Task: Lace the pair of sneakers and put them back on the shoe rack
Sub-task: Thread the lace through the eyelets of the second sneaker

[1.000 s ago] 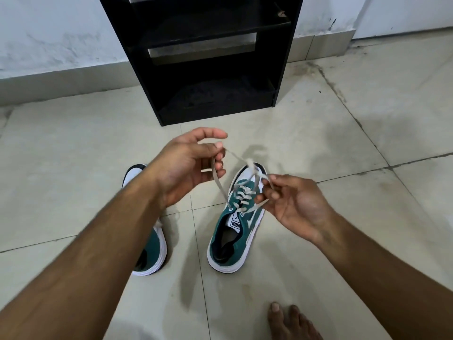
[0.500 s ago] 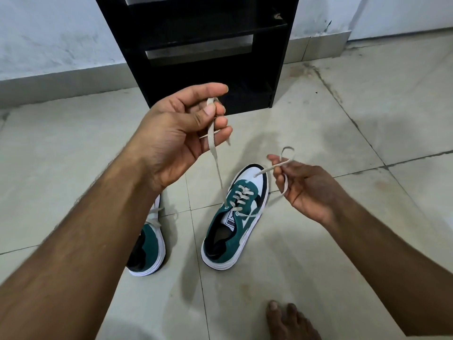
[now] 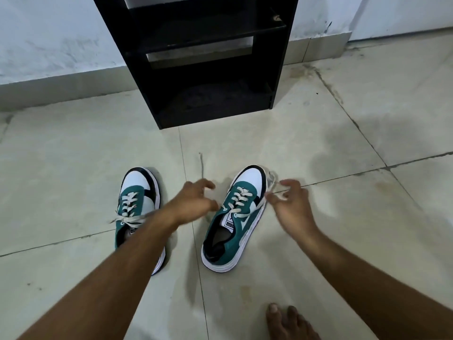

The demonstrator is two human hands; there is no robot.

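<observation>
Two teal, white and black sneakers stand on the tiled floor, toes toward the rack. The left sneaker (image 3: 137, 182) is laced and has a bow; my left forearm crosses its heel. The right sneaker (image 3: 236, 238) is laced, with both shoelace ends loose. My left hand (image 3: 193, 202), blurred, hovers beside its tongue, curled on one lace end (image 3: 201, 165) that sticks out toward the rack. My right hand (image 3: 291, 204) pinches the other lace end (image 3: 273, 184) as a loop at the toe's right side. The black shoe rack (image 3: 208, 69) stands ahead against the wall, its shelves bare.
A bare foot (image 3: 289, 322) rests on the floor at the bottom right. A white wall with a grey skirting (image 3: 49, 92) runs behind the rack. Stained beige tiles (image 3: 343, 148) spread around the sneakers.
Both hands have dropped from raised positions down to the right sneaker, bringing the lace ends low. The view has tilted, so the left sneaker's laced front shows.
</observation>
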